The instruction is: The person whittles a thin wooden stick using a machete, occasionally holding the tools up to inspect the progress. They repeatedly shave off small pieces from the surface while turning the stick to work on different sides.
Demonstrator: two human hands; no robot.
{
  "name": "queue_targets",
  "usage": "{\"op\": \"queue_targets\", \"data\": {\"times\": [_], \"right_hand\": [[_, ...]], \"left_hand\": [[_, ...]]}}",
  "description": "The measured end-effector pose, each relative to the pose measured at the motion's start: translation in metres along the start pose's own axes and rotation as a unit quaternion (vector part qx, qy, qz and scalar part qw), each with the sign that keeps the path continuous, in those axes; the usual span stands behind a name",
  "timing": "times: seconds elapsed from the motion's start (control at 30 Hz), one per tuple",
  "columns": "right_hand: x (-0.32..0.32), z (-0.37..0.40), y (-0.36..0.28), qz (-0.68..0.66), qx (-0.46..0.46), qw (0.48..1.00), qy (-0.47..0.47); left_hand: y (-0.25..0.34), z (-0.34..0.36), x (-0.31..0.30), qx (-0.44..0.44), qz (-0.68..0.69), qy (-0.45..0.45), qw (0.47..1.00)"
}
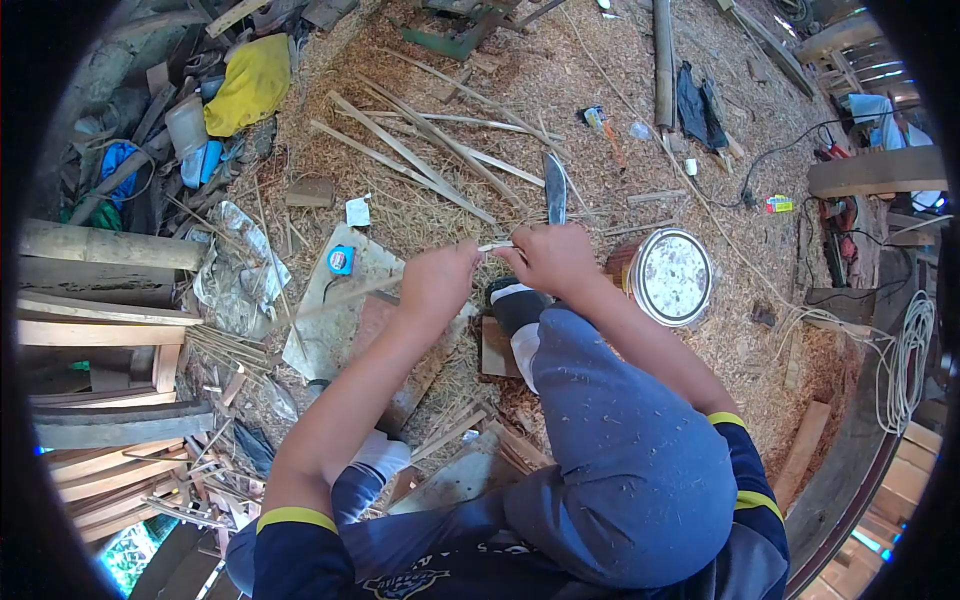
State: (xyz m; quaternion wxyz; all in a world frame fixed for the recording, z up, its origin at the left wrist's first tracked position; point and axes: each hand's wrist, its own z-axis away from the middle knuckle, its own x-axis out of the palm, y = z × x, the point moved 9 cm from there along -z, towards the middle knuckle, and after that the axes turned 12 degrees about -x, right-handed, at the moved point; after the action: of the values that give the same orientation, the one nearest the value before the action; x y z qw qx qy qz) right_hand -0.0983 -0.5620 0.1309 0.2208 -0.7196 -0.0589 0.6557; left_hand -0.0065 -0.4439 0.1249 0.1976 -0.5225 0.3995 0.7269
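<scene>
Both hands meet over the ground in front of my knees. My left hand [440, 280] is closed round a thin pale wooden strip [492, 246], which extends blurred toward the lower left. Just to the right, my right hand [553, 258] pinches the strip's other part and also has a knife [556, 190] at it, blade pointing up and away. Its handle is hidden by the fingers. A blue tape measure [340, 260] lies on a flat grey board [318, 318] left of my left hand. Beside my right forearm stands a round can with a stained lid [673, 277].
Long thin wooden strips [430, 150] lie crossed on the shavings ahead. A yellow cloth [250, 85] and clutter are at the upper left, curved timber pieces [110, 335] at the left. A black bag [698, 110], a cable and coiled rope [905, 360] are on the right.
</scene>
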Motion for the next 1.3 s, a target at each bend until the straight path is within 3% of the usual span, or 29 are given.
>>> {"op": "queue_targets", "data": {"times": [0.07, 0.17, 0.33, 0.53, 0.63, 0.73, 0.83, 0.93, 1.03, 1.13, 1.17, 1.3], "right_hand": [[0.000, -0.001, 0.003, -0.010, 0.035, 0.999, 0.010], [0.000, -0.005, 0.012, -0.018, 0.014, 0.999, 0.038], [-0.005, 0.012, 0.009, -0.042, -0.064, 0.997, 0.016], [-0.010, 0.015, -0.001, -0.209, -0.126, 0.969, 0.029], [0.006, 0.016, 0.001, -0.361, -0.083, 0.929, -0.010], [0.042, 0.023, 0.026, -0.574, 0.065, 0.813, 0.074], [0.037, 0.022, 0.059, -0.537, 0.082, 0.834, 0.091], [0.022, 0.023, 0.061, -0.375, 0.128, 0.918, 0.025], [0.038, 0.023, 0.062, -0.359, 0.106, 0.925, 0.061], [0.029, 0.020, 0.053, -0.366, 0.021, 0.915, 0.169], [0.021, 0.022, 0.050, -0.281, -0.011, 0.941, 0.188], [0.043, 0.042, 0.078, -0.277, 0.088, 0.944, 0.157]], "left_hand": [[0.002, 0.000, 0.004, -0.072, 0.013, -0.009, 0.997], [0.014, -0.004, -0.010, -0.014, 0.016, 0.049, 0.999], [0.015, 0.009, -0.014, 0.080, 0.094, -0.005, 0.992], [0.021, 0.019, -0.031, 0.151, 0.179, -0.011, 0.972], [0.024, 0.018, -0.035, 0.151, 0.200, -0.004, 0.968], [0.026, 0.019, -0.047, 0.151, 0.231, 0.042, 0.960], [0.021, 0.014, -0.052, 0.097, 0.232, 0.047, 0.967], [0.017, 0.010, -0.048, 0.052, 0.214, 0.034, 0.975], [0.012, 0.004, -0.035, 0.021, 0.192, 0.010, 0.981], [0.006, 0.003, -0.017, -0.002, 0.193, -0.015, 0.981], [0.004, 0.002, -0.013, -0.005, 0.197, -0.020, 0.980], [0.003, 0.003, -0.003, -0.046, 0.211, -0.056, 0.975]]}}
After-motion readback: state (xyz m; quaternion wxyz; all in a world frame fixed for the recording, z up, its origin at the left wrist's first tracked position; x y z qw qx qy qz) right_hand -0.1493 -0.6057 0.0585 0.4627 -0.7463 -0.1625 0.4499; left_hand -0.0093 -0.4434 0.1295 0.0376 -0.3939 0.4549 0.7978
